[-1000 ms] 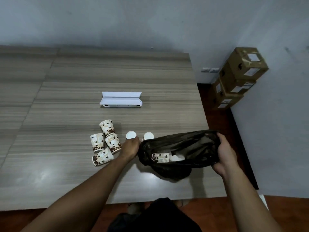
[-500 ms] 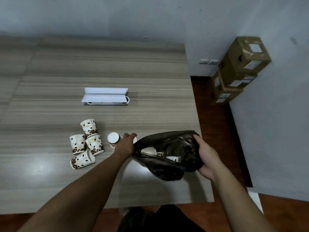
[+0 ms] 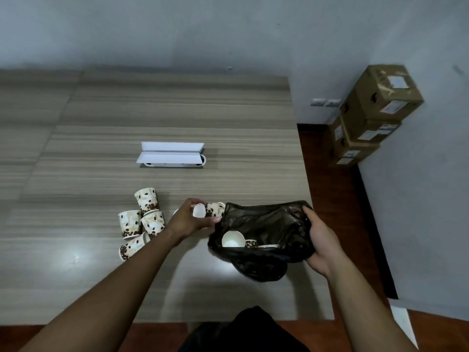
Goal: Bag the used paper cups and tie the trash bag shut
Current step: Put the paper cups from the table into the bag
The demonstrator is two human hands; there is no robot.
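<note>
A black trash bag [image 3: 269, 224] lies open on the wooden table [image 3: 177, 110] near its right edge. Inside it I see paper cups [image 3: 233, 239] with a coffee-bean print. My right hand [image 3: 321, 240] grips the bag's right rim and holds it open. My left hand [image 3: 193, 219] holds a paper cup [image 3: 208, 210] on its side, its mouth touching the bag's left rim. Several more cups [image 3: 142, 219] sit in a cluster to the left of that hand, one lying on its side.
An open white box [image 3: 171, 154] lies further back on the table. Stacked cardboard boxes [image 3: 368, 115] stand against the wall to the right, on the dark red floor. The table's right edge runs close behind the bag.
My left hand has picked a cup off the table and brought it to the bag's opening. The right hand kept hold of the bag's rim.
</note>
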